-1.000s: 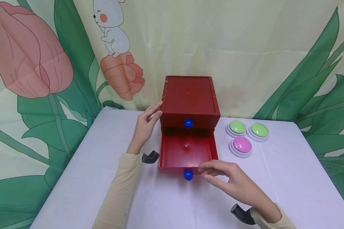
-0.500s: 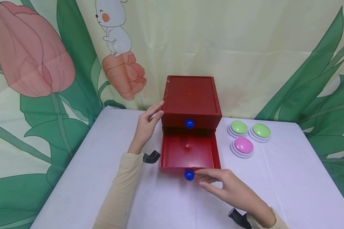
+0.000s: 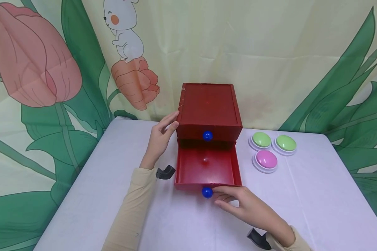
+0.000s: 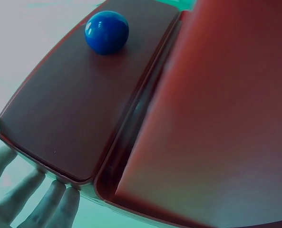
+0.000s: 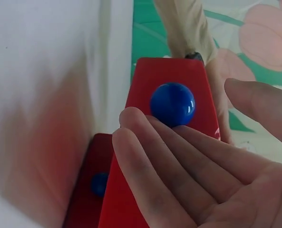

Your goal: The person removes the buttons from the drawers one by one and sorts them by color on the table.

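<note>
"Since a second ago, the right hand (image 3: 241, 205) has slid leftward along the pulled-out drawer (image 3: 204, 170), up beside the lower blue knob (image 3: 207, 192), low centre of the frame."

"How's its grip?"

"Fingers extended close together, thumb apart (whether a fingertip touches the knob, I can't tell). The left hand (image 3: 158, 139) rests, fingers spread, against the red cabinet (image 3: 208, 104), mid-frame."

"And around them?"

"White table (image 3: 182, 226) below; two green domes (image 3: 286, 143) and one pink dome (image 3: 266, 159) right of centre; behind, a pale curtain (image 3: 254, 52), tulip print (image 3: 34, 59) upper left."
</note>
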`<state>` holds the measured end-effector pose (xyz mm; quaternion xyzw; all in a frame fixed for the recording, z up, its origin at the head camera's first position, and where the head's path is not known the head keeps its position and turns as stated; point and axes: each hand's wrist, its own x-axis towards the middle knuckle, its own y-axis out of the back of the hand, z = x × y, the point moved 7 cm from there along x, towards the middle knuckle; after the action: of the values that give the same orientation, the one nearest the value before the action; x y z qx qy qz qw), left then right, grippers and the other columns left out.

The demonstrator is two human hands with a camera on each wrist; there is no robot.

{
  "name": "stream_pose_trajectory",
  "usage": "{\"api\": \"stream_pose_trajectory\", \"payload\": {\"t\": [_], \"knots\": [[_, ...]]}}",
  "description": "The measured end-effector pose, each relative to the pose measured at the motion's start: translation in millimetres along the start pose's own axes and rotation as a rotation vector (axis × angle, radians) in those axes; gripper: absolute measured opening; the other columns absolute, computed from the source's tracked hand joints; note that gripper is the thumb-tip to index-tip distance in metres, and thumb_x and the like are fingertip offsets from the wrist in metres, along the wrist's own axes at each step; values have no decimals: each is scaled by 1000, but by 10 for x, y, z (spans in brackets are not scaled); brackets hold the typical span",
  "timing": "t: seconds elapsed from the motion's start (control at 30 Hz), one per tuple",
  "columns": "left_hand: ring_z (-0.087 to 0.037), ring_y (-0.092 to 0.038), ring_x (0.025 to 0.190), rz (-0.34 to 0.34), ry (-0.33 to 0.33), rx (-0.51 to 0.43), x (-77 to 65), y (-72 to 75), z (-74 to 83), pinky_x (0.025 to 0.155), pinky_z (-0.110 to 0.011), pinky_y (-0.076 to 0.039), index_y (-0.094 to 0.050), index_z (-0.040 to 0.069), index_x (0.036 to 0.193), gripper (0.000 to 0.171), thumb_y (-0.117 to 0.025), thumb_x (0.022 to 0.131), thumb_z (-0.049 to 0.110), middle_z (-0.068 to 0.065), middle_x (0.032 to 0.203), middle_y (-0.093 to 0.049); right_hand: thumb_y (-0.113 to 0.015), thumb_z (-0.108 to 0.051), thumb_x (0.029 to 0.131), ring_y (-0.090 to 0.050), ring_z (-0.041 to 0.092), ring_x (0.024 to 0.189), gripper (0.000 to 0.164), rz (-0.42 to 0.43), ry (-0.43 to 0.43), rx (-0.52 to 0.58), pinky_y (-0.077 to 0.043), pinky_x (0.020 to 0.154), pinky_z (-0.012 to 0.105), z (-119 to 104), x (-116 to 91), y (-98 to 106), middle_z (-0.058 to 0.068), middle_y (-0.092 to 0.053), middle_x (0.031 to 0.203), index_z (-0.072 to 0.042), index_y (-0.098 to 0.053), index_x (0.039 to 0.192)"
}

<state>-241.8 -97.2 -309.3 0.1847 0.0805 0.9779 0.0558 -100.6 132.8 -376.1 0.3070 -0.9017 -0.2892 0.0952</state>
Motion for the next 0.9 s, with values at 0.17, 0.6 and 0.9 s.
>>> {"api": "stream_pose_trajectory", "payload": {"t": [0.17,0.6,0.9], "knots": [[-25,-45,138,2,2,5,-2,-1,7,110,-48,-43,-52,5,144,44,-57,101,14,-11,150,-49,-65,-36,96,-68,3,91,37,-19,-58,22,-58,83,25,73,21,-39,2,-72,111,-11,-67,124],[-24,-46,138,3,10,-1,-5,-2,0,110,-47,-43,-52,6,144,44,-57,101,13,-11,149,-50,-59,-31,100,-67,17,95,29,-37,-107,114,-56,82,22,235,114,-218,3,-72,102,-9,-71,115],[-25,-45,139,9,3,2,-1,-1,12,110,-48,-42,-52,4,143,43,-57,101,12,-13,149,-49,-44,-31,106,-71,29,95,42,-98,-147,295,-60,84,38,325,168,-364,16,-71,110,1,-65,122]]}}
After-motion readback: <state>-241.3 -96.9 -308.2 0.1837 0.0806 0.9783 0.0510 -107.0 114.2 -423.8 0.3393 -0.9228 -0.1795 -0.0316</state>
